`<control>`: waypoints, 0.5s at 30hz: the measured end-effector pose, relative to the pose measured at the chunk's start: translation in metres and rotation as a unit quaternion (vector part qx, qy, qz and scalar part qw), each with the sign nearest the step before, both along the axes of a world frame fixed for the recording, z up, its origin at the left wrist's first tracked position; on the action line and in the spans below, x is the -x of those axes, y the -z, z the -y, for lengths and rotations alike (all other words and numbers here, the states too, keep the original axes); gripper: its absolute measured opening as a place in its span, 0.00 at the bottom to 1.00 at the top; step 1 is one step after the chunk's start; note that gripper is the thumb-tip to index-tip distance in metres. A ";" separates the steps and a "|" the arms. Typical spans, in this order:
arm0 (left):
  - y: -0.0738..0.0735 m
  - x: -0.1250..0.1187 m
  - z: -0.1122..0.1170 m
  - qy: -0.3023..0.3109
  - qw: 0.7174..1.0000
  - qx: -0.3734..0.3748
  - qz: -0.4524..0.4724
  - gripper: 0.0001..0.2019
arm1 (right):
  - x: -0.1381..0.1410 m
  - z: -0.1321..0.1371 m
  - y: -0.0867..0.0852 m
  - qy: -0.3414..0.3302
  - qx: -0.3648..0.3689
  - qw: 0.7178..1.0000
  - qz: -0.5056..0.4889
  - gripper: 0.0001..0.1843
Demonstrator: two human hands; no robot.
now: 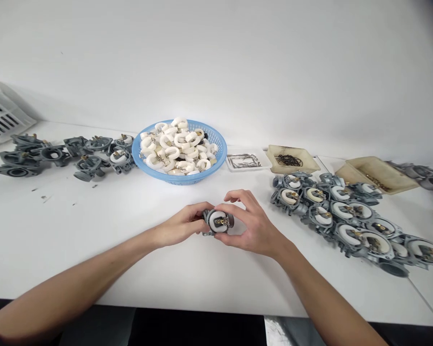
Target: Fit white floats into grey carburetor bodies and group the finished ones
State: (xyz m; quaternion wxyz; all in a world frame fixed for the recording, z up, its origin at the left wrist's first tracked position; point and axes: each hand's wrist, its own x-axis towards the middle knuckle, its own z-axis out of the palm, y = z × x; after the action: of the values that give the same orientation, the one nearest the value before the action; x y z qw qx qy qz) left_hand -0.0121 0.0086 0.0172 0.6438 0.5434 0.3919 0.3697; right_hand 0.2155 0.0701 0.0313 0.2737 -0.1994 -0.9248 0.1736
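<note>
Head view: both hands met near the middle of the white table, a bit toward the front edge. The left hand gripped a small grey carburetor from its left side, fingers curled tight on the body. The right hand closed on the same carburetor from the right, thumb and lower fingers on it, index finger raised and bent above it. The carburetor sat just above the table surface between both hands, with a white float and a brass piece facing up.

A blue basket stood behind the hands toward the back edge, heaped with white floats. A loose pile of bare grey carburetor bodies lay left of the basket, toward the back left corner, with a white slatted crate at the far left edge. Just right of the basket lay a flat white tray with thin wire pins, then a beige tray with dark wire clips, then a second beige tray nearer the right edge. Rows of carburetors with floats fitted ran along the right side, well apart from the hands, slanting toward the front right corner
</note>
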 end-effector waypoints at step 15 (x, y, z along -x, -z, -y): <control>-0.001 0.002 0.000 0.006 1.000 0.002 -0.012 0.12 | -0.005 0.001 -0.008 -0.021 0.115 0.993 -0.001 0.25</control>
State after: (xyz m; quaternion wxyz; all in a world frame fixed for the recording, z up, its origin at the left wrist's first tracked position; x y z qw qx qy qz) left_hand -0.0136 0.0088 0.0185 0.6422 0.5486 0.3971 0.3589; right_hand 0.2208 0.0696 0.0398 0.2463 -0.2099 -0.9025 0.2843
